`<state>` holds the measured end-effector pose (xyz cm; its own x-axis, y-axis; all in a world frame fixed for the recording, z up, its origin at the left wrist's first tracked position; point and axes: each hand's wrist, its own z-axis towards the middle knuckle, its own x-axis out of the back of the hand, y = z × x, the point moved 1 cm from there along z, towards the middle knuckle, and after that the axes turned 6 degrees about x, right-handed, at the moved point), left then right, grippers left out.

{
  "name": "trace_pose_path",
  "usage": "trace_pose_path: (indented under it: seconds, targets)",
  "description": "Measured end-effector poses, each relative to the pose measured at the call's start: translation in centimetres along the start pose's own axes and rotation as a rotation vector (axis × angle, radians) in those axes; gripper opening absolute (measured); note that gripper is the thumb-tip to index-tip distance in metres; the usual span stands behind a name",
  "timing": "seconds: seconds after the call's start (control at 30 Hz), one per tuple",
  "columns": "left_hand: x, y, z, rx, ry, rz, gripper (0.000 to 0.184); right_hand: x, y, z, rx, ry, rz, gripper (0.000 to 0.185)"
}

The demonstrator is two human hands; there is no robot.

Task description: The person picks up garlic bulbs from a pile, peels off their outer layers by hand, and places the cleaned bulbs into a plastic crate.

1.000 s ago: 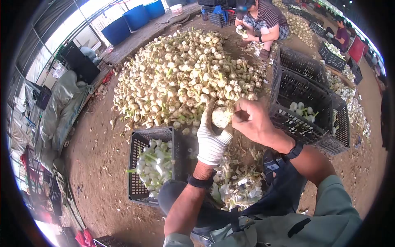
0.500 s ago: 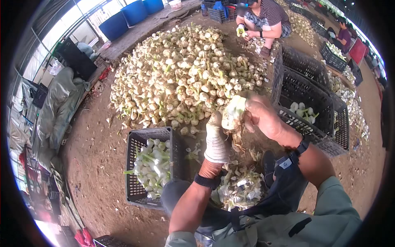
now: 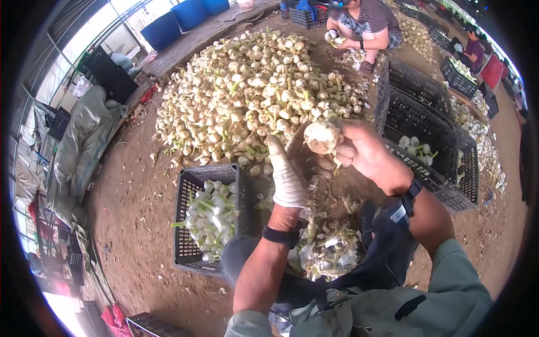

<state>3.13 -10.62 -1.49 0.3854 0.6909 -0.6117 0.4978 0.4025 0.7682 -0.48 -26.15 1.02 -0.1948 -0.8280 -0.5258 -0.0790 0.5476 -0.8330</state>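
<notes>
Right hand [image 3: 368,150], bare, is gripping one garlic bulb [image 3: 323,137] — fingers closed on its right side, bulb sticking out left of the fingertips, its round brownish end showing. Left hand [image 3: 288,177], in a white glove [image 3: 289,190], is sitting just left of the bulb, thumb standing up and spread away from the fingers; those fingers are pointing up near the bulb's left edge, partly in shadow — cannot tell whether they are touching it. Nothing is showing between left thumb and fingers.

Beyond both hands' fingers a big pile of garlic [image 3: 241,95] is lying on the ground. Left of and below the left fingers a black crate [image 3: 183,238] is holding cleaned white bulbs [image 3: 208,224] with green stems. Below the right fingers, peelings [image 3: 328,253] are lying between the legs. Right of the right fingers dark crates [image 3: 418,121] are standing close together, a few white bulbs inside. Well beyond the fingers a person in a striped top [image 3: 377,19] is crouching.
</notes>
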Motion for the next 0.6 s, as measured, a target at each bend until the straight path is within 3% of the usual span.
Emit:
trace_pose_path:
  seconds: [0.13, 0.2, 0.23, 0.27, 0.33, 0.37, 0.4, 0.47, 0.57, 0.6]
  targets:
    - [0.3, -0.6, 0.0, -0.031, -0.114, -0.099, 0.094, 0.3, 0.5, 0.8, 0.026, 0.022, 0.01, 0.026]
    - [-0.2, -1.5, -0.1, -0.268, 0.04, 0.261, 0.079, -1.0, 0.7, -0.1, 0.27, 0.112, -0.584, 0.029]
    - [-0.3, -2.2, 0.9, -0.451, 0.09, 0.22, 0.075, -1.3, 0.9, -0.3, 0.343, 0.07, -0.612, 0.031]
    - [0.2, -2.9, 1.2, -0.483, 0.185, 0.374, 0.061, -1.3, 1.2, -0.4, 0.338, 0.068, -0.613, 0.031]
    - [0.5, -1.3, 0.7, -0.223, 0.137, 0.227, 0.059, -1.4, 1.8, -0.3, 0.506, -0.035, -0.601, 0.03]
    - [0.3, -0.3, -0.1, 0.019, 0.046, 0.047, 0.066, -1.7, 1.5, -0.4, 0.451, -0.079, -0.489, 0.028]
    - [-0.4, 0.1, 0.6, -0.04, -0.076, -0.158, 0.07, -1.5, 1.4, -0.4, 0.452, -0.075, -0.492, 0.028]
    - [-1.0, 0.9, -0.2, -0.004, 0.016, -0.114, 0.069, -1.2, 1.5, 0.0, 0.351, -0.076, -0.318, 0.028]
    - [-0.4, 1.2, 0.2, -0.087, 0.046, 0.119, 0.072, -2.0, 1.2, -0.2, 0.418, -0.073, -0.431, 0.035]
    - [0.5, 1.3, -0.1, 0.044, 0.002, 0.245, 0.074, -2.3, 1.2, -0.2, 0.452, -0.094, -0.501, 0.039]
